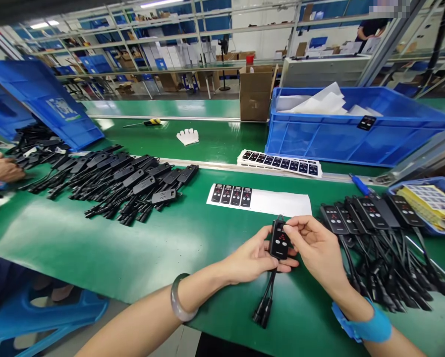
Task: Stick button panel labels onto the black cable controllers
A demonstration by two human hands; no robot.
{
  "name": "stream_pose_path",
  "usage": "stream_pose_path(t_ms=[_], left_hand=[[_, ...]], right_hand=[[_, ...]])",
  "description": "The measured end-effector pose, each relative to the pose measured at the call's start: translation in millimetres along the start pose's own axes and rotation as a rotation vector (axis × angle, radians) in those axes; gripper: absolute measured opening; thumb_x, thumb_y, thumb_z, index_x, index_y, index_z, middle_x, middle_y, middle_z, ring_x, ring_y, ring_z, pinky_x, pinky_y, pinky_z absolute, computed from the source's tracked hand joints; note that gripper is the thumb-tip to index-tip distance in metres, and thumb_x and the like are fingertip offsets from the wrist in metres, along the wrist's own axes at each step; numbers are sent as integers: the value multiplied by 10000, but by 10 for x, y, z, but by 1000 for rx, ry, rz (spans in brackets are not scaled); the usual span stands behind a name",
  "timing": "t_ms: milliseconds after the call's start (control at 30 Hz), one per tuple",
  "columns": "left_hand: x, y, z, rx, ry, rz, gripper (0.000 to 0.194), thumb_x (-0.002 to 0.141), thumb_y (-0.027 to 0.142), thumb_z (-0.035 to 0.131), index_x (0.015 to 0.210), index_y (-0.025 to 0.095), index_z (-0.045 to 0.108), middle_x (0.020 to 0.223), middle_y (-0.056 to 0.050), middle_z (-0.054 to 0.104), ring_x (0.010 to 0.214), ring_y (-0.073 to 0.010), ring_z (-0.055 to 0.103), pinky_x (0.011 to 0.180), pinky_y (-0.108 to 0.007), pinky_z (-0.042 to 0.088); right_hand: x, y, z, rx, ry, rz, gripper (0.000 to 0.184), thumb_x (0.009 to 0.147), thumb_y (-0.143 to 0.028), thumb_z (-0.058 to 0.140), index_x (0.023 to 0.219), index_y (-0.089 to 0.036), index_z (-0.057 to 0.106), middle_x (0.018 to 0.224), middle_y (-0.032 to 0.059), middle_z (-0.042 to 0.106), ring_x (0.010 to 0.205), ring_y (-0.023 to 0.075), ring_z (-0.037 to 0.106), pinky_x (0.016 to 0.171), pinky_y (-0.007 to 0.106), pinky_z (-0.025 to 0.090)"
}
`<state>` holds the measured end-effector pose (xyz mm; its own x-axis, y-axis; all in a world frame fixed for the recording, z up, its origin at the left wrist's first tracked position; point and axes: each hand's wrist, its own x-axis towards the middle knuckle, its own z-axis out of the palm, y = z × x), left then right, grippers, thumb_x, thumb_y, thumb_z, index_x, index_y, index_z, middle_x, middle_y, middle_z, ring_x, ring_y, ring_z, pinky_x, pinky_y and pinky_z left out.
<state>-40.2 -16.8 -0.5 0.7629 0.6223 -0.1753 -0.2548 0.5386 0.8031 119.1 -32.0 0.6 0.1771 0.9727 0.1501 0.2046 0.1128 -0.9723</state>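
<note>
A small black controller box (280, 243) with two plug-ended cables hangs just above the green bench. My left hand (257, 255) is closed around its sides and lower end. A black label with red marks and two pale buttons covers the face. My right hand (317, 248) is pinched at the upper right corner of that label; the fingertips partly hide it. Behind them lies a white backing sheet (278, 200) with several black labels at its left end. Several labelled controllers (371, 213) are gathered at the right, cables toward me.
Many unlabelled black controllers (133, 181) are heaped at left, near another person's hand (3, 168). Label sheets (280, 162) lie before a blue bin (319, 136). A glove (188, 137), screwdriver (151, 122), carton (257, 96) and blue basket (441, 181) stand or lie around.
</note>
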Motion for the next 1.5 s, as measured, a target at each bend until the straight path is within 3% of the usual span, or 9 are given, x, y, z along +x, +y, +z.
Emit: stream_pose_path(t_ms=[433,667,900,1033,1133,1300,1400,1500], left_hand=[[-10,-12,4,75,-14,17,521,842,246,606,1306,242,368,1108,-100,571,1016,-229,629,977,-484,424],[-4,-18,-14,195,-21,49,412,876,222,543,1256,215,383,1001,-73,574,924,-178,645,854,-352,491],[0,-16,-19,118,-15,50,423,820,211,614,1202,203,433,1006,-85,606,875,-198,668,845,-387,496],[14,26,-21,-2,22,-7,388,841,325,581,1183,189,456,1004,-104,633,829,-220,680,834,-428,491],[28,50,-43,-66,92,27,341,865,390,527,1111,157,495,1009,-121,642,863,-228,664,785,-396,508],[48,66,-79,-114,144,85,300,852,358,547,1071,156,512,983,-117,662,848,-229,666,750,-355,506],[54,47,-90,-40,159,84,364,837,414,576,1103,175,508,1083,-113,627,820,-205,667,764,-369,520],[51,4,-97,102,189,77,436,831,458,583,1166,205,467,1120,-101,602,746,-162,669,750,-362,538]], right_hand=[[-12,-37,10,6,25,19,169,786,-352,665,802,-194,607,628,-15,578,496,104,523,422,204,466],[-23,-37,13,23,29,60,179,782,-360,669,787,-193,606,616,-14,573,494,108,526,439,217,484],[39,6,-13,-46,52,39,335,760,-375,675,1034,-222,556,666,-54,463,514,102,494,430,203,466],[54,73,2,-93,-116,89,385,765,-414,638,1079,-204,560,809,4,535,656,143,558,510,242,518],[3,69,65,-90,-277,107,450,747,-351,663,1152,-216,522,900,32,620,756,178,612,620,293,560],[-53,50,109,73,-449,143,722,711,-286,711,1341,-264,357,1137,65,613,907,208,649,728,336,573],[-27,87,74,1,-391,68,512,863,-359,532,1343,-238,399,1145,77,608,945,203,621,823,363,527],[-4,121,55,-116,-326,-17,397,929,-361,403,1293,-214,465,1012,54,641,907,192,610,834,336,493]])
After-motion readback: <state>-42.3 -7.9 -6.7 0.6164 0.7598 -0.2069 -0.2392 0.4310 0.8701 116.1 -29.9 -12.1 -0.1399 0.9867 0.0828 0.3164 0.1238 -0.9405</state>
